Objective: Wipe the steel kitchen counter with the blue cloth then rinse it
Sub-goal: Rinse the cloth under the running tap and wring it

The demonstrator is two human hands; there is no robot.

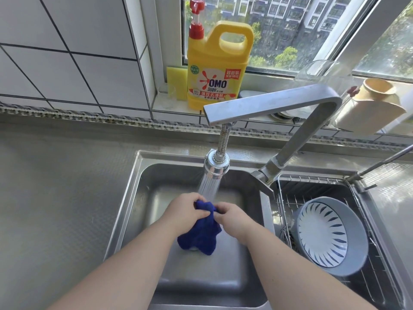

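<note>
Both hands meet over the left sink basin (143,186), under the running spray from the faucet head (215,166). The left hand (183,212) has its fingers curled round the top of the blue cloth (201,236), bunching it; the right hand (232,218) pinches the same bunched top from the other side, fingers bent in close. The two hands are almost touching, with only cloth between them. The rest of the cloth hangs down in loose folds — its lower edge sits just above the basin floor, near the drain.

Water falls from the faucet head onto the left hand and the cloth's top.

The steel counter (55,186) stretches away to the left of the basin. In the right basin a wire rack (312,182) holds a grey bowl (330,238) tilted on its side. On the sill behind stand a yellow detergent jug (214,70), a yellow sponge (176,82) just beside it, and an overturned cream pitcher (368,106) — well to the right.
</note>
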